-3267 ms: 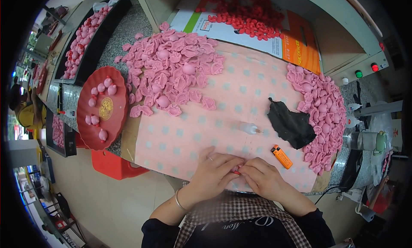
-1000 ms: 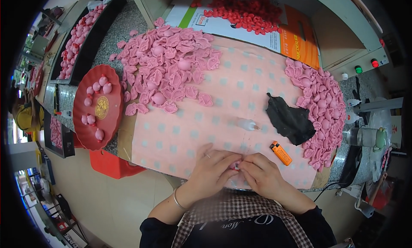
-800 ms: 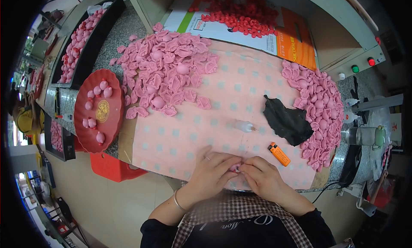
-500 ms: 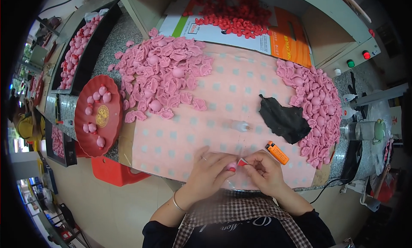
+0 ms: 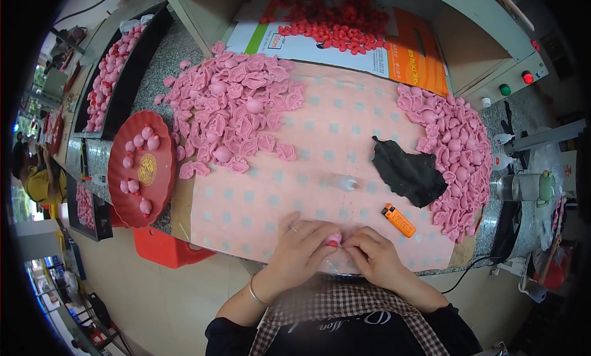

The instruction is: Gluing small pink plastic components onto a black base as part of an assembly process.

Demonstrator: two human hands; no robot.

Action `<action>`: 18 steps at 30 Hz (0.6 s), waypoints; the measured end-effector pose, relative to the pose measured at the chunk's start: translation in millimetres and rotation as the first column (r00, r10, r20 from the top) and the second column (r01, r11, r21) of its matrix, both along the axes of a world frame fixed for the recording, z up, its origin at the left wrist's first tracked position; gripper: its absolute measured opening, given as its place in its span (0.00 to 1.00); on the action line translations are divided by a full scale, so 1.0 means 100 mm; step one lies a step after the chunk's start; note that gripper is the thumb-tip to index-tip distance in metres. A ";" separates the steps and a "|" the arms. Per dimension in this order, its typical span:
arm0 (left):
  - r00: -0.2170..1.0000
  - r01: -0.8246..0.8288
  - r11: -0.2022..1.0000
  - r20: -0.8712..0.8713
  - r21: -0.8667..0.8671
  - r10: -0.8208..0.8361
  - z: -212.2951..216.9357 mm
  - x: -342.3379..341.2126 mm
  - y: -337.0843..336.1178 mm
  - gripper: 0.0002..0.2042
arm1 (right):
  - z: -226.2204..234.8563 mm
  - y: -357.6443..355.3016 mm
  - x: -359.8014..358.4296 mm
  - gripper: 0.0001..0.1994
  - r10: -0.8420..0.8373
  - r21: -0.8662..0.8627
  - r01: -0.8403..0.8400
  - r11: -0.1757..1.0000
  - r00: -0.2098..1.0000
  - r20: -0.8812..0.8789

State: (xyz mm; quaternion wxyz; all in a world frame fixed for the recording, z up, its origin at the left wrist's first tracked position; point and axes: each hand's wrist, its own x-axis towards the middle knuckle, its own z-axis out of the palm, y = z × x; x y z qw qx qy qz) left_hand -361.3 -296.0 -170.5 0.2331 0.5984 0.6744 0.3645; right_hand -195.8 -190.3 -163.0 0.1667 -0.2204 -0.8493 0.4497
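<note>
Near the front edge of the table, my left hand (image 5: 298, 248) is closed around a small pink ball (image 5: 334, 238) with a red part on its near side. My right hand (image 5: 373, 255) is pinched, its fingertips meeting the ball's right side; whatever lies between them is hidden. Beyond the hands, a small clear bottle (image 5: 348, 183) lies on its side. An orange lighter (image 5: 399, 220) rests to the right, nearer my right hand. Past the lighter is a crumpled black cloth (image 5: 407, 172).
Pink ruffled pieces are heaped at left (image 5: 231, 97) and right (image 5: 458, 153) on the checked cloth (image 5: 265, 196). A red scalloped dish (image 5: 144, 211) and a black tray (image 5: 161, 32) hold pink balls. Red pieces (image 5: 345, 39) lie inside an open-fronted box (image 5: 486, 45). Another person (image 5: 42, 177) is far left.
My right hand has moved slightly left, up against the pink ball. The small red, pale-edged piece in its fingertips no longer shows. My left hand has hardly moved.
</note>
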 end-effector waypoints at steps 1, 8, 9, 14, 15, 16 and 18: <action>1.000 -0.005 1.000 0.009 -0.011 0.005 -0.01 -0.01 -0.02 0.16 | 0.00 0.00 -0.01 0.06 0.003 -0.003 -0.003 1.000 1.000 0.000; 0.999 -0.014 1.000 0.053 -0.015 0.014 -0.01 -0.05 0.01 0.16 | 0.03 0.02 -0.24 0.06 -0.014 0.047 0.020 0.999 0.992 -0.123; 0.999 -0.010 1.000 0.041 -0.003 0.010 -0.01 -0.05 0.01 0.16 | 0.03 0.01 -0.25 0.06 0.002 0.097 0.010 0.995 0.993 -0.118; 1.000 -0.001 1.000 -0.018 0.015 0.001 -0.03 -0.03 -0.05 0.16 | 0.04 0.01 -0.11 0.05 0.027 0.047 -0.026 0.999 0.999 -0.032; 1.000 -0.006 1.000 -0.003 0.005 0.007 -0.02 -0.04 -0.05 0.16 | 0.02 0.01 -0.08 0.05 0.023 0.016 -0.023 1.000 1.000 0.005; 1.000 -0.014 1.000 0.011 -0.007 0.014 -0.02 -0.04 -0.06 0.16 | 0.02 -0.01 -0.08 0.05 0.023 0.014 -0.023 1.000 1.000 0.004; 1.000 -0.011 1.000 0.021 -0.003 0.012 -0.02 -0.06 -0.05 0.16 | 0.00 -0.04 -0.10 0.05 -0.138 -0.196 0.119 0.973 0.986 -0.090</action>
